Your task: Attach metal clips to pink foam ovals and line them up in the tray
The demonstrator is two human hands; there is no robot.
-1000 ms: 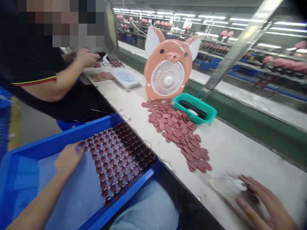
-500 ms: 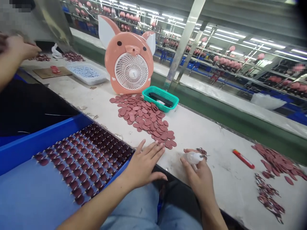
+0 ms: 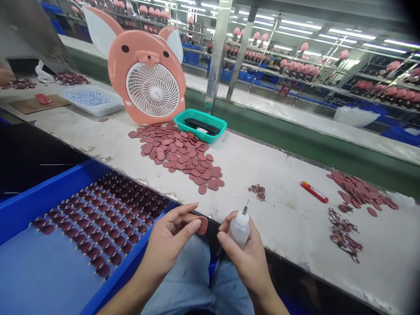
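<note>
Between the thumb and fingers of my left hand (image 3: 172, 234) is a reddish-brown oval disc (image 3: 202, 225), held over the table's front edge. My right hand (image 3: 247, 249) is wrapped round a white squeeze bottle (image 3: 239, 228) with a thin metal needle tip pointing up. A loose pile of similar oval discs (image 3: 183, 153) lies on the table beyond my left hand. Past the bottle sits a small cluster of dark red and white pieces (image 3: 258, 191). At lower left, a blue tray (image 3: 39, 267) holds rows of dark red discs with small pale-tipped parts.
A pig-shaped fan (image 3: 152, 78) stands behind the pile beside a green basket (image 3: 201, 127). To the right lie a red cutter (image 3: 314, 192), another disc pile (image 3: 361, 189) and more small pieces (image 3: 344, 236). A white tray (image 3: 92, 99) and another person's hand (image 3: 5, 76) are at far left.
My left hand has left the pile's near edge and drawn back with a disc in its fingers. My right hand has turned the bottle from lying sideways to upright. The view has shifted right.
</note>
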